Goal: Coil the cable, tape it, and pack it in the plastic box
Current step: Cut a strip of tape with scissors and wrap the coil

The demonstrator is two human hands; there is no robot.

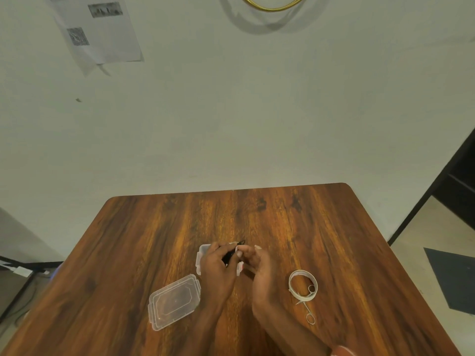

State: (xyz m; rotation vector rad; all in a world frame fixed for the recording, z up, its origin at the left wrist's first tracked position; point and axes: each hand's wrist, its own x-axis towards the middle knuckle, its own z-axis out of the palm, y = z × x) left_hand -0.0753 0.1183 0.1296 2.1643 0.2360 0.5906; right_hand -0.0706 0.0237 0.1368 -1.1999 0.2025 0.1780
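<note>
A black cable (231, 253) shows as a dark bundle between my two hands, one end poking out past the fingertips. My left hand (219, 265) is closed around it from the left. My right hand (257, 265) pinches it from the right with thumb and fingers. Both hands hover over the clear plastic box (203, 253), which they mostly hide. The box's clear lid (174, 301) lies flat to the left of my left wrist. A roll of white tape (303, 285) lies to the right.
Small metal scissors (307, 307) lie with their tips inside the tape roll. Everything rests on a wooden table (257, 219) pushed against a pale wall. Paper sheets hang on the wall at upper left. A dark shelf stands at the right.
</note>
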